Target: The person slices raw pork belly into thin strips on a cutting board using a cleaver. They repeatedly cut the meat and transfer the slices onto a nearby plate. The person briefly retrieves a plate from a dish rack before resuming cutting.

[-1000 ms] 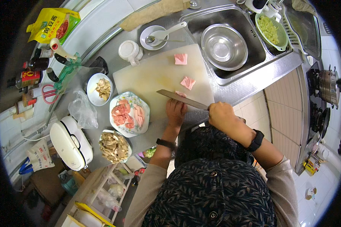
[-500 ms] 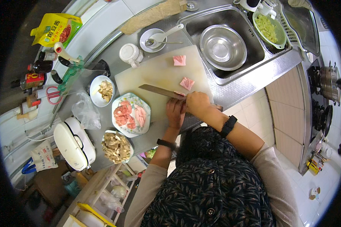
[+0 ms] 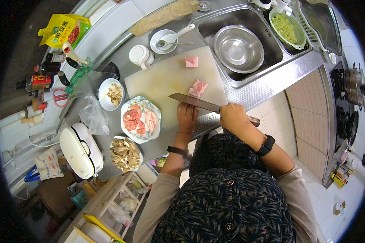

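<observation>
My right hand [image 3: 234, 116] is closed round the wooden handle of a kitchen knife [image 3: 195, 101], its broad blade pointing left over the near part of the white cutting board [image 3: 150, 84]. Just beyond the blade lies raw pink meat [image 3: 198, 88], which looks like pieces close together. A separate square piece of meat sits farther back on the board. My left hand [image 3: 187, 117] rests at the board's near side, fingers forward against or just under the blade, holding nothing that shows; the blade partly hides its fingertips. Left of it, a plate [image 3: 127, 131] bears sliced meat.
Mushrooms [image 3: 125, 154] fill a dish near the plate; a white bowl [image 3: 104, 104] holds more chopped food. A cup [image 3: 139, 55] and a bowl with spoons [image 3: 154, 37] stand behind the board. At right is a sink [image 3: 268, 60] with a metal basin [image 3: 217, 42].
The knife has shifted right and turned, its blade now nearer my left fingers. My right hand moved right and nearer. The small cut piece now lies against the other meat beyond the blade.
</observation>
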The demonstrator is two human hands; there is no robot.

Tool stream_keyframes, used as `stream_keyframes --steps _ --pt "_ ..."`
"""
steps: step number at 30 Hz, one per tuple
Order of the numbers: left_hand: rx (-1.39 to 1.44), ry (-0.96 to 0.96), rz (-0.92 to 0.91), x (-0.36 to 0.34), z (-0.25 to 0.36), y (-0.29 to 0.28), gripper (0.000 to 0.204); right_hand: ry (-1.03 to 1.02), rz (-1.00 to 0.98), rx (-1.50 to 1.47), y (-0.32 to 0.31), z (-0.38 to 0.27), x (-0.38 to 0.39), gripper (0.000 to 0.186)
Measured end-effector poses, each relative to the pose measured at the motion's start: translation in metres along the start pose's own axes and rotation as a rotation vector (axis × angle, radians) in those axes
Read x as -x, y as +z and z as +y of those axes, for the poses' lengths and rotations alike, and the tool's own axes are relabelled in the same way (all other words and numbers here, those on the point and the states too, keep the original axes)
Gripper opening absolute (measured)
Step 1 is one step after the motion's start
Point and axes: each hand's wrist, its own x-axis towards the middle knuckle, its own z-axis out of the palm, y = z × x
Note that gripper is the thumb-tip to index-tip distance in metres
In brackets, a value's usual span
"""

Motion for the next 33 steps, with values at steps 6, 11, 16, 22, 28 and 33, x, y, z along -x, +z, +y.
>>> stream_keyframes --steps 6,11,16,22,28,33 --pt "0.020 -0.015 -0.003 -0.005 0.006 -0.003 0.020 0.024 0.021 -0.057 0.015 0.001 -0.023 0.013" --pt "0.013 -0.012 -0.012 -0.007 0.007 -0.006 0.017 0.040 0.211 -0.269 0.016 0.014 -0.025 0.014" --pt "0.031 -0.048 -0.022 -0.002 0.005 -0.004 0.026 0.010 0.128 -0.143 0.001 0.009 0.011 0.013" --pt "-0.016 0.009 -0.031 0.001 -0.003 -0.001 0.030 -0.006 0.063 -0.039 -0.016 0.010 0.052 0.010" --pt "0.014 0.015 0.009 0.000 -0.003 0.000 0.029 -0.025 0.038 0.009 -0.030 0.015 0.055 0.010" --pt "0.039 0.013 0.015 -0.001 -0.002 -0.002 0.027 -0.021 -0.054 0.028 -0.039 0.014 0.055 0.011"
